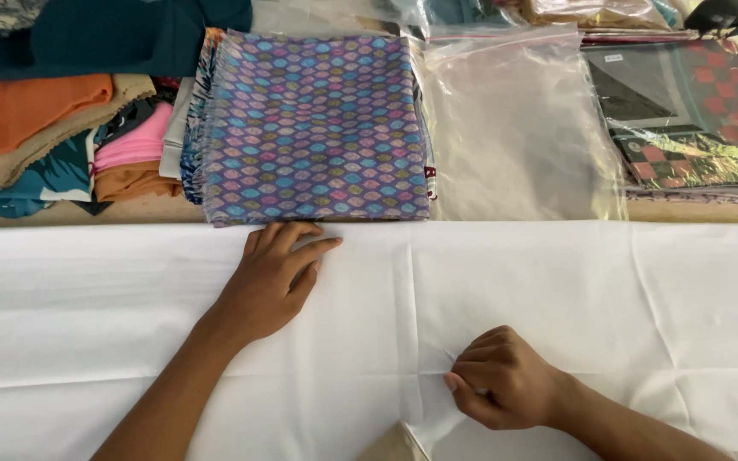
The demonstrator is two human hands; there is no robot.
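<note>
A wide white cloth (pixel 625 290) lies spread across the table in front of me. My left hand (pixel 271 277) rests flat on it near its far edge, fingers together and pointing at a folded purple patterned fabric (pixel 313 128). My right hand (pixel 501 388) is closed, pinching a fold of the white cloth near the front, where a crease runs sideways. A corner of the cloth is turned up at the bottom centre, showing the table beneath.
Behind the white cloth lie stacked folded fabrics in orange, pink and teal (pixel 61 137) at the left, an empty clear plastic bag (pixel 514 128) in the middle, and bagged red-and-black checkered cloths (pixel 694 111) at the right.
</note>
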